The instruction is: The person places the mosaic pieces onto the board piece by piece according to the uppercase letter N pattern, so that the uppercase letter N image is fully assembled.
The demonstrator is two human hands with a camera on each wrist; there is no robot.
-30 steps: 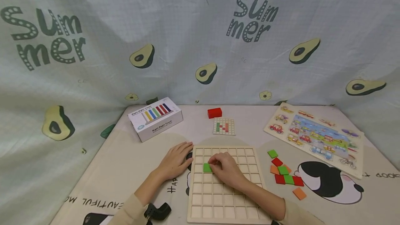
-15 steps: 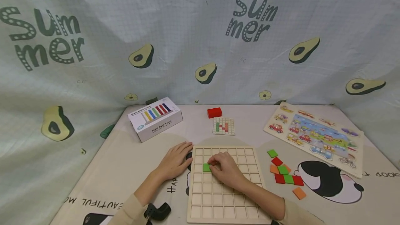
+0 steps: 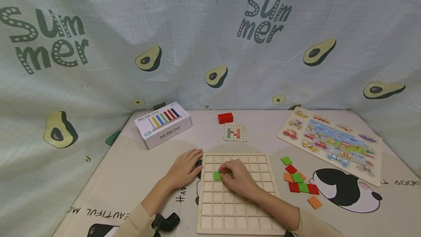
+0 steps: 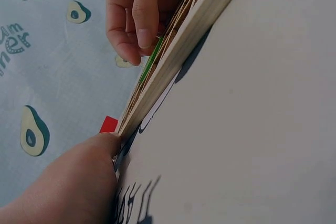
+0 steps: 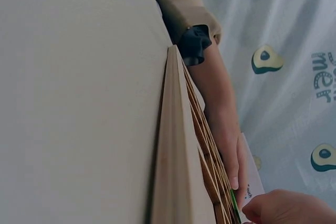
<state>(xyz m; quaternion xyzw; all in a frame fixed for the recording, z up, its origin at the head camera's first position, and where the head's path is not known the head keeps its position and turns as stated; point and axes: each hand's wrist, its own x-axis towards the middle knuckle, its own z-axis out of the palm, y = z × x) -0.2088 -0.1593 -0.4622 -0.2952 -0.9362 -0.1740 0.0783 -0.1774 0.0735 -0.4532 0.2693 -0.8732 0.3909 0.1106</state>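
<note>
A wooden grid board point(image 3: 229, 221) lies on the table in front of me. One green square tile point(image 3: 217, 176) sits flat in its second column from the left, third row from the far side. My right hand point(image 3: 239, 178) hovers at that tile's right side, its fingers loosely bent. In the left wrist view, the thumb is close to the green tile point(image 4: 151, 60), and nothing shows between thumb and fingers. Flat on the table, my left hand point(image 3: 182, 170) rests with straight fingers beside the board's left edge. Beyond the board lies a pattern card point(image 3: 243, 136) with coloured squares.
Several loose red, green and orange tiles point(image 3: 303, 188) lie right of the board. Behind the card is a red block point(image 3: 225, 118). A printed box point(image 3: 169, 131) stands back left; a vehicle picture puzzle point(image 3: 335, 142) lies back right. Black gear point(image 3: 167, 223) shows at my left wrist.
The head view has shifted very slightly. Both hands, the green tile and the board stay in the same places.
</note>
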